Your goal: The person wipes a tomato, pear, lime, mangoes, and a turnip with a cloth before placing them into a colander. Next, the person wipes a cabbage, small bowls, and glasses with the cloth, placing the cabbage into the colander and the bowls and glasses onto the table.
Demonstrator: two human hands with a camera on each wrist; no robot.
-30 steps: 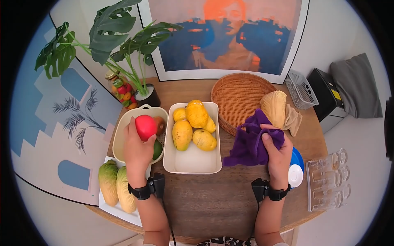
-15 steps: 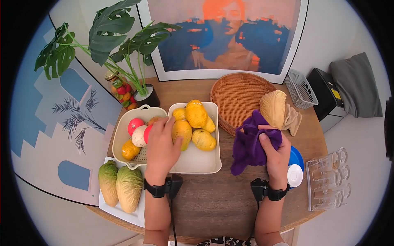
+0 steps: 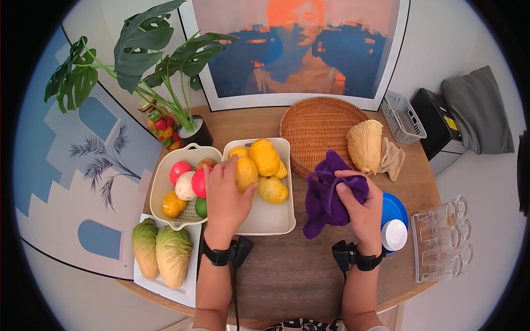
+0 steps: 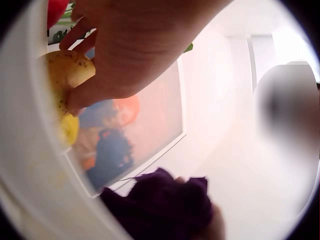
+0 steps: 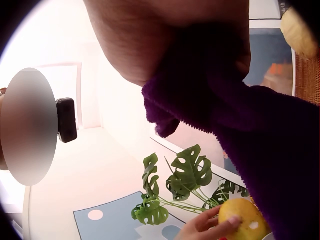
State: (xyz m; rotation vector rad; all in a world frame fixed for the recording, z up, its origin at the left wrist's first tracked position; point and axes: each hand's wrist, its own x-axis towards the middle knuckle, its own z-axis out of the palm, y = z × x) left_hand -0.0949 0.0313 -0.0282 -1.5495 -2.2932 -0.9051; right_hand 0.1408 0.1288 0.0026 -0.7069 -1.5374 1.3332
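My left hand (image 3: pixel 227 205) is at the left edge of the white tray (image 3: pixel 264 227), its fingers and thumb around a yellow mango (image 3: pixel 246 174). The left wrist view shows the thumb against the speckled mango (image 4: pixel 64 75); the right wrist view also shows fingers on a yellow fruit (image 5: pixel 245 220). More yellow fruit (image 3: pixel 273 190) lies beside it in the tray. My right hand (image 3: pixel 365 212) grips a crumpled purple cloth (image 3: pixel 327 201) above the table, thumb on top. Folds of the cloth (image 5: pixel 215 95) hide most of the fingers in the right wrist view.
A cream basket (image 3: pixel 158 194) of mixed produce adjoins the tray. Cabbages (image 3: pixel 173 257) lie on a white plate at front left. Behind are a potted plant (image 3: pixel 202 134) and wicker tray (image 3: pixel 314 129); glasses (image 3: pixel 445 237) and a blue plate (image 3: pixel 401 207) are right.
My left hand has left the red item in the basket, moved right and closed around a mango. The right hand and its cloth have shifted slightly left; the cloth hangs differently.
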